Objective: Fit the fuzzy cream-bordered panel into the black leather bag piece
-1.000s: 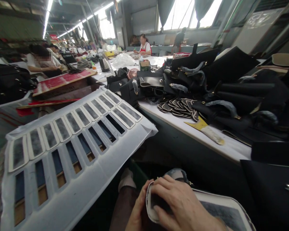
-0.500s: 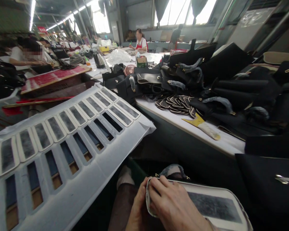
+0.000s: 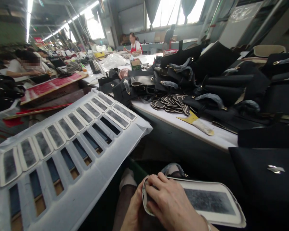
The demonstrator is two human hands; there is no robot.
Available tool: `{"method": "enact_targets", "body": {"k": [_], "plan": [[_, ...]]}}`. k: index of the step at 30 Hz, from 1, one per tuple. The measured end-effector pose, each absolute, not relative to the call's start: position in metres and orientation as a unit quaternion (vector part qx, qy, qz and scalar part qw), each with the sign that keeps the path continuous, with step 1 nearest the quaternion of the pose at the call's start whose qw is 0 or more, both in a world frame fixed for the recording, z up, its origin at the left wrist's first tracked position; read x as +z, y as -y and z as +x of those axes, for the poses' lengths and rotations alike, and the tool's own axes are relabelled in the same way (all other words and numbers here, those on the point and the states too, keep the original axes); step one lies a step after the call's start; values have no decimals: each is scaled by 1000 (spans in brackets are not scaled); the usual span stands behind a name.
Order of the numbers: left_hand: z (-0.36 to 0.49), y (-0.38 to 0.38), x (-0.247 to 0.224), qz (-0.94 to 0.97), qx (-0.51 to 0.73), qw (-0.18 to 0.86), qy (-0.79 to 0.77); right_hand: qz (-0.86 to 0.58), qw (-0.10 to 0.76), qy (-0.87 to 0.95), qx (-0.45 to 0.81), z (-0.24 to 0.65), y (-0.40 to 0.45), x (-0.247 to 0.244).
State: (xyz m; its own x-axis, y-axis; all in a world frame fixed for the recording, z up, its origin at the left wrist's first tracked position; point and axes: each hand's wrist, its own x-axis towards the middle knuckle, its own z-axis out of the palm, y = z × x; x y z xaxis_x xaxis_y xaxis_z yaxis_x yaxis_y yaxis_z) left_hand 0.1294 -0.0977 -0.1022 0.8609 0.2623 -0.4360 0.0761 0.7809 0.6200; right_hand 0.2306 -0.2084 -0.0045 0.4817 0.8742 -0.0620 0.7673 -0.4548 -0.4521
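- Presently both hands are at the near-left end of a long, round-cornered cream piece with a dark grey rectangular centre (image 3: 210,201), just above the lap; the rest of it reaches out to the right
- The left hand (image 3: 133,210) is closed around the outside of that end, gripping its raised cream rim (image 3: 144,199)
- The right hand (image 3: 172,200) lies over the same end with its fingers bent inward; whether they pinch the rim or only press beside it, I cannot tell
- The step in hand looks like close finger work on the rim and the corner beside it; the inside of that corner is hidden
- Any further move along this edge would, I judge, call for a steady left hold and small, even finger pressure from the right, so the rim does not buckle
- Just behind the right hand sits a curved handle in clear plastic wrap (image 3: 175,167)
- To the left, a board covered in white sheeting (image 3: 96,170) bears flat cream-bordered panels with dark centres (image 3: 66,129), beside a row of rectangular openings
- Ahead to the right, a white-topped table (image 3: 223,141) holds heaped black bags (image 3: 221,85), overlapping dark pieces with pale edges (image 3: 170,103) and a yellow-and-white forked object (image 3: 199,125)
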Motion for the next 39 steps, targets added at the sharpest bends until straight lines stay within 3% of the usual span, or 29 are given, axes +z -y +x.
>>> {"method": "enact_targets", "body": {"k": [3, 7, 11, 19, 23, 28, 34, 39], "plan": [[123, 88, -89, 488, 66, 825, -278, -839, 201, 483, 147, 231, 211, -7], [124, 77, -56, 738, 27, 613, -281, -837, 228, 477, 141, 232, 214, -14], [130, 77, -35, 855, 19, 450, -257, -834, 247, 476, 130, 233, 216, -20], [134, 87, -40, 882, 104, 379, -259, -834, 231, 490, 109, 237, 213, -21], [134, 92, -36, 860, 107, 422, -267, -831, 237, 493, 102, 238, 214, -22], [127, 84, -45, 754, 59, 588, -286, -831, 246, 481, 135, 236, 218, -21], [129, 91, -85, 448, 79, 824, -338, -839, 249, 462, 145, 235, 216, -18], [134, 103, -109, 258, 48, 918, -297, -836, 247, 462, 162, 235, 214, -15]]}}
